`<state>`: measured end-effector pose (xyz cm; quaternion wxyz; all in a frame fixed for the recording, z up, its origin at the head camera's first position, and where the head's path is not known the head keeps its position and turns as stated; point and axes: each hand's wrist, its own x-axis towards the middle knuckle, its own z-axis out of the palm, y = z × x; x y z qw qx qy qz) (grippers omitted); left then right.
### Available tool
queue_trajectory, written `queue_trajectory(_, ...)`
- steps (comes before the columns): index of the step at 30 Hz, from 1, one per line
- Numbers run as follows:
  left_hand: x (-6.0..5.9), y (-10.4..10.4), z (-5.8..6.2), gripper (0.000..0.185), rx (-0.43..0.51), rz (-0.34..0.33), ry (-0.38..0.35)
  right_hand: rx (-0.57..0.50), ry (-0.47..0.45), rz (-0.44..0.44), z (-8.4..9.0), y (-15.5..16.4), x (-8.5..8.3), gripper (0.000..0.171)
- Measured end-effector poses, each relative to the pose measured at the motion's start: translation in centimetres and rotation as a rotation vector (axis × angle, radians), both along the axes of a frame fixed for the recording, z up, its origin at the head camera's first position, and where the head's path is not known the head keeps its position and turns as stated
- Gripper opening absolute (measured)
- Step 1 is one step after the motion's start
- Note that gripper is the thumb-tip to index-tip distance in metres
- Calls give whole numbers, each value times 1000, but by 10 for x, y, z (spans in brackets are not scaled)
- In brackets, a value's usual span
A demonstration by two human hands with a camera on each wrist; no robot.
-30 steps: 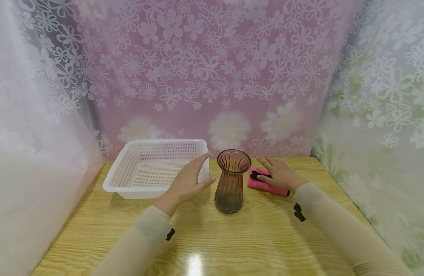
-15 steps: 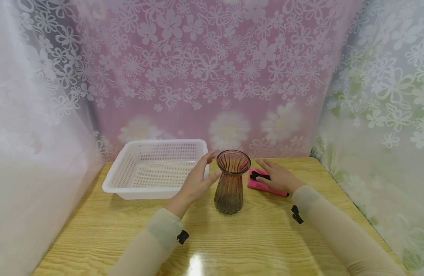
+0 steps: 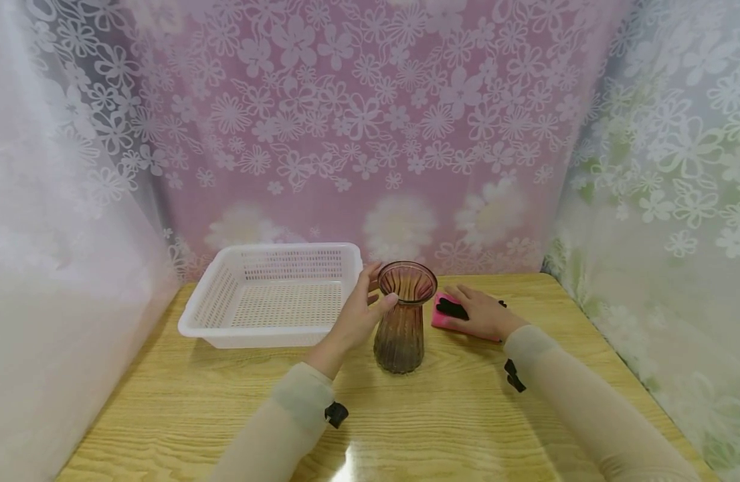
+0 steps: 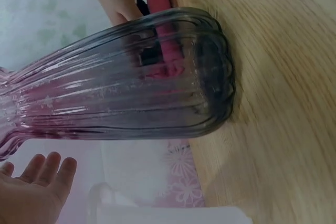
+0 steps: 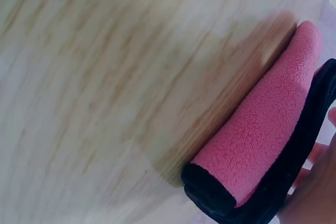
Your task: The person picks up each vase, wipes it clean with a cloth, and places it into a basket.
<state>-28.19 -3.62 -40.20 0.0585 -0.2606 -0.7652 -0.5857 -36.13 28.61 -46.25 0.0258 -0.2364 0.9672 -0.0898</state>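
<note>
A ribbed, brownish-pink glass vase (image 3: 401,328) stands upright on the wooden table (image 3: 442,415). My left hand (image 3: 365,309) reaches its neck, with the thumb against the front and the fingers beside the rim. In the left wrist view the fingers (image 4: 39,179) are straight and lie just off the vase (image 4: 131,87). A folded pink cloth with black edging (image 3: 440,316) lies right of the vase. My right hand (image 3: 480,312) lies over it, with its fingers curled onto the cloth. The right wrist view shows the cloth (image 5: 262,124) at the edge of my palm (image 5: 315,192).
A white perforated plastic basket (image 3: 225,294), with nothing in it, sits at the back left of the table, close to my left hand. Flowered curtains enclose the table at the back and on both sides. Bare wood stretches in front of the vase.
My left hand moved right, from beside the basket to the vase's neck. My right hand drew in over the cloth and its fingers curled. The vase stayed put.
</note>
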Motion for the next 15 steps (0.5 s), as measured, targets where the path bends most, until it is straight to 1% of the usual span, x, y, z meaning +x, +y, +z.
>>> queue_trajectory(3, 0, 4, -1, 100, 12, 2, -31, 11, -10, -5, -5, 0, -3, 92)
queue_trajectory(6, 0, 8, -1, 104, 32, -3, -30, 36, -23, -18, -5, -1, -1, 94)
queue_trajectory(10, -3, 12, -2, 103, 61, -13, -30, 70, -44, -38, -1, -4, 2, 93)
queue_trajectory(15, -3, 15, -2, 101, 76, -24, -61, 96, -42, -43, -1, -3, 0, 91)
